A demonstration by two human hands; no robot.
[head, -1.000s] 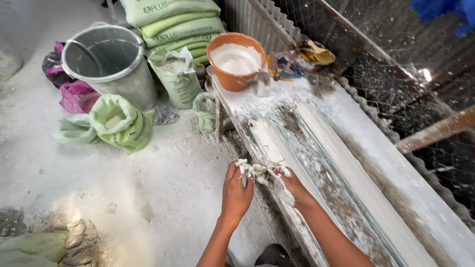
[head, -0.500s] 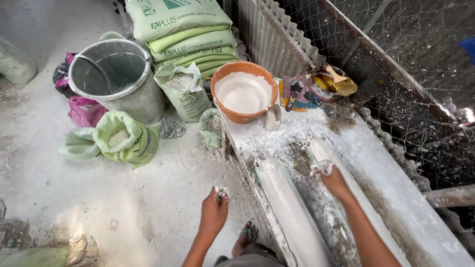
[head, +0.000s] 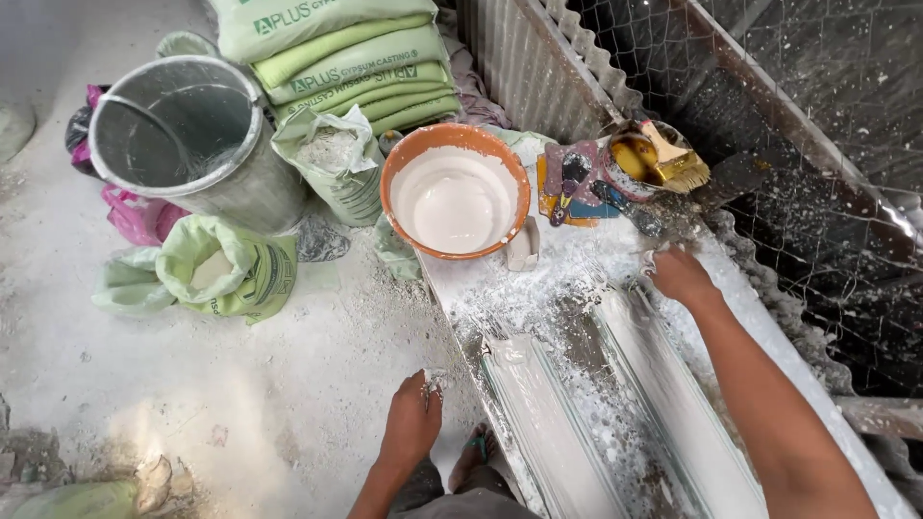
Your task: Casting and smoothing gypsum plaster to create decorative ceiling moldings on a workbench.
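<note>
The right hand (head: 681,276) rests at the top end of the far long white mould (head: 673,404) on the tabletop (head: 538,288), fingers curled; I cannot tell what they pinch. The left hand (head: 411,423) hangs over the floor (head: 288,384), fingers pinching a white wet lump (head: 433,383). Drips could fall and make the floor slippery. Half a second ago, both hands were a little lower.

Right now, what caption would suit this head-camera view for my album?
Plaster-dusted right hand reaches over white moulds near an orange bowl; left hand hangs beside the bench.
</note>
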